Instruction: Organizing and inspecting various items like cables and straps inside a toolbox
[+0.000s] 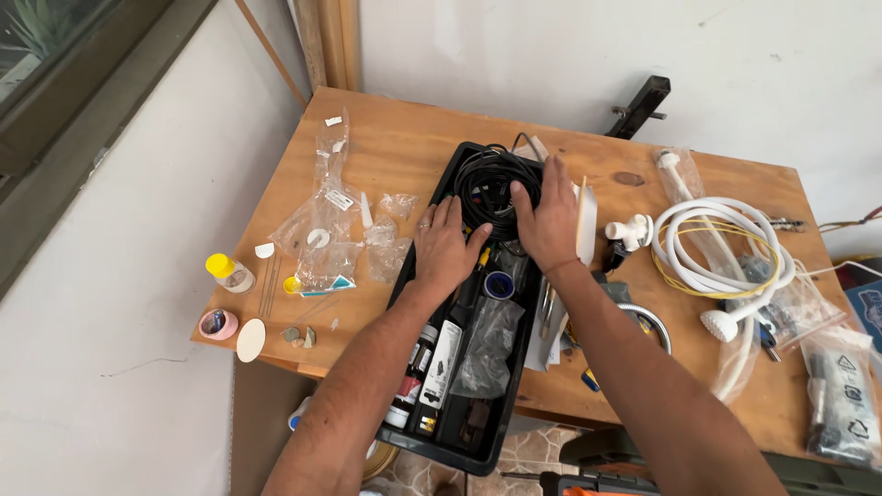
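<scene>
**Over a black tray, two hands press on coiled cable**

Inside the far end of a long black tray [415, 439], both hands lie flat with fingers spread, gripping nothing. The left hand [445, 246] rests at the bundle's near edge; the right hand [548, 219] covers the black cable coil [484, 186]. Nearer in the tray lie a blue tape roll [498, 285] and dark bottles [439, 366]. On the wooden counter [386, 129], a coiled white shower hose [721, 248] sits to the right, clear plastic bags [333, 230] to the left.

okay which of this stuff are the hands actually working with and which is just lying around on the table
In hand: left hand and right hand on the coil of black cable in the black tray.

Lying about: white shower hose, yellow-capped bottle, clear plastic bags, pink tape roll.
</scene>
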